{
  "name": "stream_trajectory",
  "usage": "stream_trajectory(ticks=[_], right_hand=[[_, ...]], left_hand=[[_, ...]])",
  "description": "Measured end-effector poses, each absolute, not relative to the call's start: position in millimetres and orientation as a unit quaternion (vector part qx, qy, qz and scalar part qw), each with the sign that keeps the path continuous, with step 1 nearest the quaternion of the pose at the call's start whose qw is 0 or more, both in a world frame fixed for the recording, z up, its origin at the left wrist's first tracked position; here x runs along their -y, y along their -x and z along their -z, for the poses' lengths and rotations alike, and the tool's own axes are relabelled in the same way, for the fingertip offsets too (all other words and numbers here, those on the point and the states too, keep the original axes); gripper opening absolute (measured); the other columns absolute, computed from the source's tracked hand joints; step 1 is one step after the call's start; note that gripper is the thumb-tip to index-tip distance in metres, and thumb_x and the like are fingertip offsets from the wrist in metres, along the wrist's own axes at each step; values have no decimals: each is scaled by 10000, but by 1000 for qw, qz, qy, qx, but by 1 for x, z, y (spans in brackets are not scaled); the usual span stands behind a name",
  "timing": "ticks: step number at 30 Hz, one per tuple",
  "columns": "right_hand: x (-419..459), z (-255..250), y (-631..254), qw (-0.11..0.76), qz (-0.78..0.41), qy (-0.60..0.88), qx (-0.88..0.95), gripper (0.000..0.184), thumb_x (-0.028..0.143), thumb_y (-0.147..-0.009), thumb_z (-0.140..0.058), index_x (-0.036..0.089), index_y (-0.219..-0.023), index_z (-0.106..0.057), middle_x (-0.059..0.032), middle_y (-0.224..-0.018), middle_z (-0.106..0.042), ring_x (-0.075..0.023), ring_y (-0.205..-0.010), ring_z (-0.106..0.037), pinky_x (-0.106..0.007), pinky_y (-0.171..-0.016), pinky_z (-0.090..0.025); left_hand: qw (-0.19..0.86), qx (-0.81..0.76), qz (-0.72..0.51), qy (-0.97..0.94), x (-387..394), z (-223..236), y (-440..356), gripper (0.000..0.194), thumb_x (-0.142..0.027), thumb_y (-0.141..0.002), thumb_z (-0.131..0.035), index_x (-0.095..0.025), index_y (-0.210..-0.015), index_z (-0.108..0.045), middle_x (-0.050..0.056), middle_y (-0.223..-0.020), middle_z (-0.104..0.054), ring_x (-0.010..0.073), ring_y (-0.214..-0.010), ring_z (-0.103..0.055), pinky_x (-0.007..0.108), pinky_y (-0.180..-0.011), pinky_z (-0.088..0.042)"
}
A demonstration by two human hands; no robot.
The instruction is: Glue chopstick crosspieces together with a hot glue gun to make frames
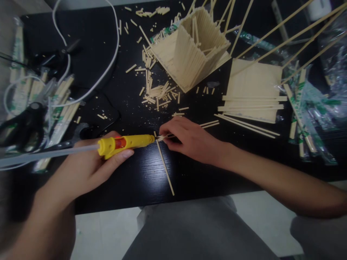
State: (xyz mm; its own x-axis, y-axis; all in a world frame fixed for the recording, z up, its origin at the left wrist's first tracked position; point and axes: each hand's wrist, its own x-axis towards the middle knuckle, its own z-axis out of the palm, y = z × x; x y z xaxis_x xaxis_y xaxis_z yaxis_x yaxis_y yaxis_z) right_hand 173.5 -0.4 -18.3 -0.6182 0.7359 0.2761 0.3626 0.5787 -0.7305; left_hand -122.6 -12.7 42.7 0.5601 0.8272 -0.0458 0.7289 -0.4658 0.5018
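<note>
My left hand [100, 162] is wrapped round a yellow hot glue gun [130, 143], with a translucent glue stick [67, 151] running out of its back end. The gun's nozzle points right, at the tip of a thin wooden stick [161, 138] pinched in the fingers of my right hand [187, 137]. Under the nozzle a single wooden stick [166, 168] lies on the dark table, slanting toward the front edge. Whether the nozzle touches either stick I cannot tell. My right fingers hide part of the stick they hold.
A box of glued sticks [187, 54] stands at the back on a flat stick panel [165, 54]. Another panel [255, 79] lies to the right with sticks across it. Cut pieces [159, 90] litter the middle. Scissors [29, 122], a white cable [118, 32] and wrapped chopsticks [63, 122] are left.
</note>
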Motion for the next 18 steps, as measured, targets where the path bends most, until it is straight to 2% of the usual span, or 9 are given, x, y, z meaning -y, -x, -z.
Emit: stream_trajectory(ticks=[5, 10, 18], right_hand=[[0, 18, -173, 296, -316, 319, 843, 170, 59, -1018, -576, 196, -1112, -612, -81, -1075, -735, -235, -1028, -666, -383, -943, -545], [-1, 19, -173, 298, -314, 318, 844, 170, 59, -1017, -579, 198, -1110, -610, -83, -1074, -734, -238, -1029, -669, -389, -944, -547], [-1, 18, -173, 295, -309, 320, 846, 171, 67, -1026, -566, 213, -1107, -601, -75, -1079, -734, -236, -1023, -668, -384, -930, -550]], left_hand=[[226, -441, -97, -863, 12, -44, 122, 288, -425, -1061, -556, -233, -888, -683, -5, -793, -731, 148, -606, -682, 265, -562, -495], [222, -440, -115, -862, 12, -41, 122, 220, -439, -1040, -582, -271, -960, -700, 3, -915, -784, 183, -680, -734, 303, -592, -541], [191, -437, -124, -870, 12, -41, 127, 235, -486, -1046, -545, -316, -983, -695, -7, -922, -805, 196, -710, -757, 320, -627, -595]])
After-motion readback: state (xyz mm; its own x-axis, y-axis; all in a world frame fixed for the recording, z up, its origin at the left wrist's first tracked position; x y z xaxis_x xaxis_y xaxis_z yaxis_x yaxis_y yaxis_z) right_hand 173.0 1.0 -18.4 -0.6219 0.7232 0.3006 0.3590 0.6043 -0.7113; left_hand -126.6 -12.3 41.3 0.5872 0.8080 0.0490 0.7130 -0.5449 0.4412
